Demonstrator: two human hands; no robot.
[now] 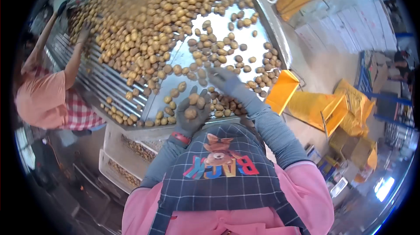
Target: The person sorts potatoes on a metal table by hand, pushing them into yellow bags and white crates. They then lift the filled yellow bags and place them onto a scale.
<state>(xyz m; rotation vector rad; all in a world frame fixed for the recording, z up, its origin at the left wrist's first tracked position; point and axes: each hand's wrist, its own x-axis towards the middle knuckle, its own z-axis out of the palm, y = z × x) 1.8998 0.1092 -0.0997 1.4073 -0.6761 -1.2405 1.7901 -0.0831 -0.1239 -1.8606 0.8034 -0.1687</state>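
Note:
My left hand (190, 117), in a dark grey glove, is turned palm up at the near edge of the metal sorting table (259, 28). Several potatoes (191, 112) rest in its palm, with the fingers curved around them. Farther forward and to the right, my right hand (224, 81), also gloved, reaches over the table with its fingers extended to the left. The fingertips are beside loose potatoes (201, 73); I see nothing held in them. More potatoes (225, 104) lie between my hands and along the front edge.
A large potato heap (148, 12) covers the far left. Slatted bars (94, 80) form the table's left part, where a co-worker (46, 99) reaches in. White crates (120, 165) with potatoes stand below. An orange chute (282, 90) and yellow sacks (310, 106) are at right.

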